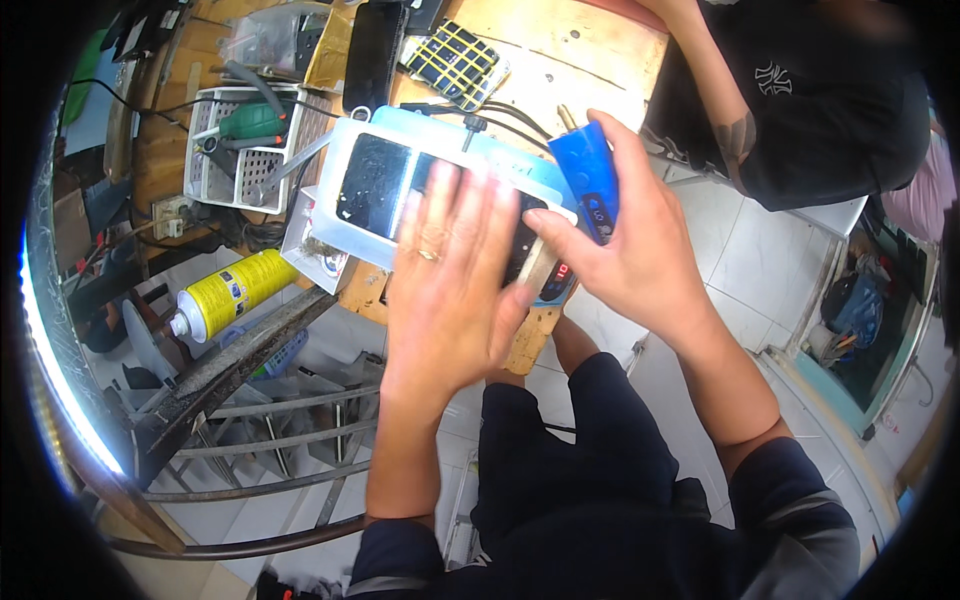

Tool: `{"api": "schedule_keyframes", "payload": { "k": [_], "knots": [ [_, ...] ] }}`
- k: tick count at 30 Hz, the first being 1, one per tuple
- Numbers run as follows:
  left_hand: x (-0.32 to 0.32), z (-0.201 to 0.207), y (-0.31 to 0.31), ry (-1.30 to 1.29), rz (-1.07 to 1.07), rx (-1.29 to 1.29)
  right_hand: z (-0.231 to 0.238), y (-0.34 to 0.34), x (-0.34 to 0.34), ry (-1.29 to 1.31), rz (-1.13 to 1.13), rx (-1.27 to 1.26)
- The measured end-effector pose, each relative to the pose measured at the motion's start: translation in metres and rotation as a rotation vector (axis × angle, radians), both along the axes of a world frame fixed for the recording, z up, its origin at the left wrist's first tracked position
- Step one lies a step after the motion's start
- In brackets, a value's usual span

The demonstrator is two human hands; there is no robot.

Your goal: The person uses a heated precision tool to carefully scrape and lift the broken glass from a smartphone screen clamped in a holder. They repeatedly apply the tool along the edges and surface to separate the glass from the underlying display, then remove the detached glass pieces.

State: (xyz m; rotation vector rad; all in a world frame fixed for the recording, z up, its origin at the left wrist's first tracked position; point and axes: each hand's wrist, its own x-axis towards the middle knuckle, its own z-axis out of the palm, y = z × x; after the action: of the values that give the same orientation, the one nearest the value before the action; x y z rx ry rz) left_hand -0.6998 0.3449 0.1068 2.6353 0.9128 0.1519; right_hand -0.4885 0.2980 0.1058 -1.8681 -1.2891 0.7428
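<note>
My left hand, slightly blurred, lies flat with fingers stretched over a dark glass phone screen. Much of the screen is hidden under the fingers; pale specks dot its visible left part. It rests on a device with a white-rimmed top and a small lit red display at its near right corner. In my right hand is a blue handheld tool with a brass-coloured tip, gripped between fingers and palm. The right thumb reaches onto the device's right edge, beside the screen.
A white basket with a green blower bulb stands at the left. Below it lies a yellow spray can. Behind the device are a black phone and a yellow-gridded panel. Another person's arm is at the upper right.
</note>
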Motion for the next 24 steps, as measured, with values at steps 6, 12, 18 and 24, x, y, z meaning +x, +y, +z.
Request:
{"api": "schedule_keyframes", "payload": {
  "k": [6,12,18,24],
  "knots": [
    [-0.033,0.035,-0.004,-0.365,-0.337,-0.244,-0.003,0.001,0.001,0.127,-0.019,-0.060],
    [-0.016,-0.004,0.018,-0.047,-0.079,0.057,-0.001,0.001,-0.004,0.201,-0.093,-0.115],
    [-0.051,0.013,0.007,-0.081,0.580,0.398,0.001,0.000,-0.003,0.216,-0.110,-0.138],
    [-0.015,-0.007,0.021,-0.076,0.043,0.087,0.000,0.001,-0.007,0.259,-0.137,-0.095]
  ]
}}
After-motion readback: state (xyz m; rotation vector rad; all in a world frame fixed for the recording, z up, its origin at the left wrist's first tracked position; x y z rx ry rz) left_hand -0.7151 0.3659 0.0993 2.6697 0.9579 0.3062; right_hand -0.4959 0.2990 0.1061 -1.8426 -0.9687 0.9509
